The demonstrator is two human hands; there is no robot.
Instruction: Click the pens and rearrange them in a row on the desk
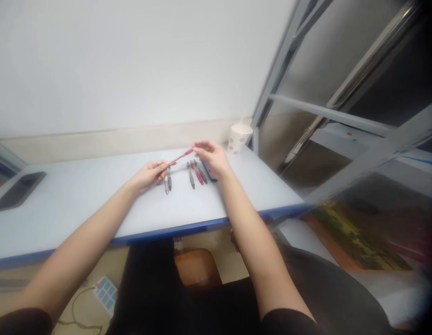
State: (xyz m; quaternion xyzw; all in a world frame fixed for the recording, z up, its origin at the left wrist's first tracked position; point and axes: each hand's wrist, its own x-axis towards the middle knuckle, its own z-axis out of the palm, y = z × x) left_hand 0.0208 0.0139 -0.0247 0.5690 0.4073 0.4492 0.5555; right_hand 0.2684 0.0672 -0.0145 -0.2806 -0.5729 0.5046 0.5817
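Both hands are raised over the table, holding a slim red pen (188, 151) slantwise between them. My left hand (153, 173) pinches its thin lower end. At the thicker upper end, the fingers of my right hand (213, 157) are closed around it. The thin stretch between them looks like a refill, but blur makes this unclear. Below my left hand lie two grey pens (166, 184), partly covered by the fingers. Nearer my right hand a grey pen (191, 177), a red pen (198, 175) and a dark pen (202, 174) lie side by side.
A dark phone (212, 174) lies partly hidden beside my right wrist. A white patterned paper cup (239, 139) stands at the back right near the metal frame (277, 83). Another dark flat device (18, 190) lies far left on the blue-edged table (90, 186). Below is a power strip (106, 295).
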